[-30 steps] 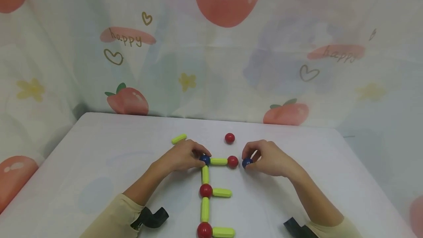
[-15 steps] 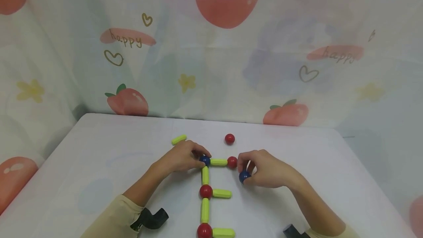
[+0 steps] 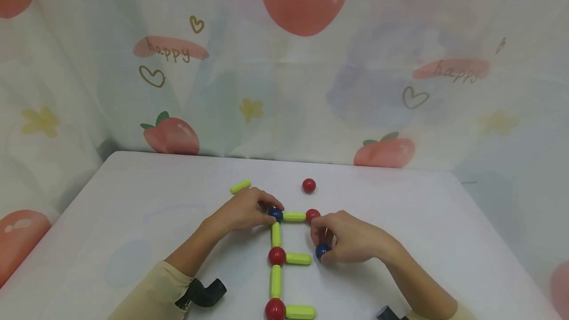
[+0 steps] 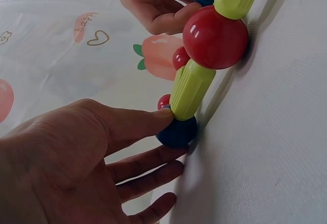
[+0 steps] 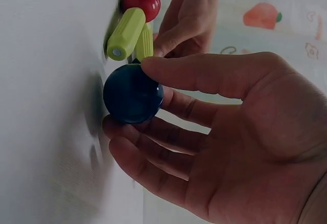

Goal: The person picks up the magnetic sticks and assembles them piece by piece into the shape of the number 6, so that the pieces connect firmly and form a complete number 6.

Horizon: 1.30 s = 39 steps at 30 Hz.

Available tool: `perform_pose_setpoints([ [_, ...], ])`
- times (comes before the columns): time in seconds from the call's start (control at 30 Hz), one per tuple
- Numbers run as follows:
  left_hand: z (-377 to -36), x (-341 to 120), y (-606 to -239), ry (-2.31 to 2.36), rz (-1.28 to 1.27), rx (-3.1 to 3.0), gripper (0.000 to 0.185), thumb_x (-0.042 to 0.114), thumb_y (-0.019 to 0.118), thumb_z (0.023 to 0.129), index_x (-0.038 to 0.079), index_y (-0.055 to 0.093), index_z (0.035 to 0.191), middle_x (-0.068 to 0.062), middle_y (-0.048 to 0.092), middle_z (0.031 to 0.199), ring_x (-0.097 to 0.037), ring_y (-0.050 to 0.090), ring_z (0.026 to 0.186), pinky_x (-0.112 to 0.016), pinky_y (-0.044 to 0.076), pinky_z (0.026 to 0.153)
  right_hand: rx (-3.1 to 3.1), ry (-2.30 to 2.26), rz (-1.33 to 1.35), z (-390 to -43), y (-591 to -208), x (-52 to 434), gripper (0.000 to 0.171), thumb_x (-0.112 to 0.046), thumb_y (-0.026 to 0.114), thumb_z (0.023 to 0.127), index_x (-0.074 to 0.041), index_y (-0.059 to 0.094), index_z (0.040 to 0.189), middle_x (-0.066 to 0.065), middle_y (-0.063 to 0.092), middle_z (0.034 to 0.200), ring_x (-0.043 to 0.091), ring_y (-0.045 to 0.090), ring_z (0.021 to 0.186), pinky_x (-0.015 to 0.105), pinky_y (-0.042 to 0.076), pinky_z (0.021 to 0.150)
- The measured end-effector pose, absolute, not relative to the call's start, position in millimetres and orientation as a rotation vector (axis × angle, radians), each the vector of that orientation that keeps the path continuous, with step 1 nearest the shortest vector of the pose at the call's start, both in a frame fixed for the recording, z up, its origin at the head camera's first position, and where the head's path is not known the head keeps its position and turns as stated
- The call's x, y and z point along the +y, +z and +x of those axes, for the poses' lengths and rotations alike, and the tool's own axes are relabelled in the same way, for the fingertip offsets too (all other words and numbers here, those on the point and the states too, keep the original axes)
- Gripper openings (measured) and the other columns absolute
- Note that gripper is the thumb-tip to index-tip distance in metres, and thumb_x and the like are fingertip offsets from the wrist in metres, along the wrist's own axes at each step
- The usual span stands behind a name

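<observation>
On the white table (image 3: 133, 211) lies an E-like figure of yellow-green rods and balls. My left hand (image 3: 251, 211) pinches the figure's blue corner ball (image 3: 275, 215) between thumb and index finger; the left wrist view shows the thumb on this ball (image 4: 177, 132). My right hand (image 3: 348, 243) pinches a loose blue ball (image 3: 322, 251) in thumb and fingers, just right of the middle rod (image 3: 298, 259). In the right wrist view that ball (image 5: 133, 93) sits close to the rod's free end (image 5: 125, 35). The top rod (image 3: 294, 217) ends in a red ball (image 3: 312, 215).
A loose red ball (image 3: 308, 185) and a loose green rod (image 3: 240, 186) lie behind the figure. Lower red balls (image 3: 276, 256) (image 3: 275, 309) join the vertical rods; a bottom rod (image 3: 300, 312) points right. A printed curtain (image 3: 284, 88) hangs behind the table.
My right hand has carried the loose blue ball from beside the top red ball down toward me, to the end of the middle rod. The left hand has stayed on the corner ball.
</observation>
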<state>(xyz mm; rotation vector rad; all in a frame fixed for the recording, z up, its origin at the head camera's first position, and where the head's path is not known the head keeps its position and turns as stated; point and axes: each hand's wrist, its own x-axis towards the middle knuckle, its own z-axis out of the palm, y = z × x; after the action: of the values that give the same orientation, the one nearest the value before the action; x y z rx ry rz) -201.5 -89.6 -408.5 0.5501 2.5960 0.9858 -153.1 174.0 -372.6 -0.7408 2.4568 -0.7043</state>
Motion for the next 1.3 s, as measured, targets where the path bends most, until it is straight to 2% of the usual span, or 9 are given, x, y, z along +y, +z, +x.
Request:
perform_pose_setpoints([
  [0.27,-201.4,-89.7,-408.5,0.979,0.541,2.604,0.027,0.016,0.081,0.090,0.024,0.080,0.116,0.005,0.071,0.104,-0.015,0.058,0.099,-0.032,0.055,0.087,2.441,-0.644,-0.719,-150.4,-375.3,169.9,0.027,-0.013,0.087,0.080,-0.025,0.065,0.090,-0.007,0.064,0.084,0.015,0.060,0.081,0.026,0.052,0.072],
  [0.53,-201.7,-89.9,-410.2,0.989,0.554,2.607,0.027,0.015,0.081,0.090,0.023,0.080,0.116,0.004,0.071,0.106,-0.016,0.059,0.100,-0.031,0.057,0.086,2.437,-0.653,-0.775,-148.3,-377.3,167.6,0.027,-0.014,0.087,0.081,-0.024,0.066,0.094,-0.008,0.063,0.085,0.014,0.060,0.080,0.024,0.052,0.072],
  [0.77,-202.5,-90.1,-410.6,0.990,0.545,2.603,0.028,0.016,0.082,0.090,0.024,0.080,0.116,0.004,0.071,0.106,-0.016,0.059,0.101,-0.031,0.057,0.085,2.477,-0.602,-0.699,-142.2,-378.0,159.0,0.027,-0.020,0.090,0.080,-0.028,0.068,0.095,-0.012,0.063,0.084,0.012,0.059,0.080,0.024,0.053,0.073],
  [1.3,-202.4,-90.0,-410.9,1.007,0.541,2.592,0.027,0.015,0.082,0.090,0.024,0.080,0.116,0.003,0.072,0.108,-0.017,0.060,0.102,-0.029,0.057,0.083,2.618,-0.523,-0.693,-136.3,-386.1,146.0,0.022,-0.018,0.090,0.078,-0.024,0.072,0.091,-0.014,0.063,0.082,0.009,0.057,0.082,0.029,0.055,0.078],
])
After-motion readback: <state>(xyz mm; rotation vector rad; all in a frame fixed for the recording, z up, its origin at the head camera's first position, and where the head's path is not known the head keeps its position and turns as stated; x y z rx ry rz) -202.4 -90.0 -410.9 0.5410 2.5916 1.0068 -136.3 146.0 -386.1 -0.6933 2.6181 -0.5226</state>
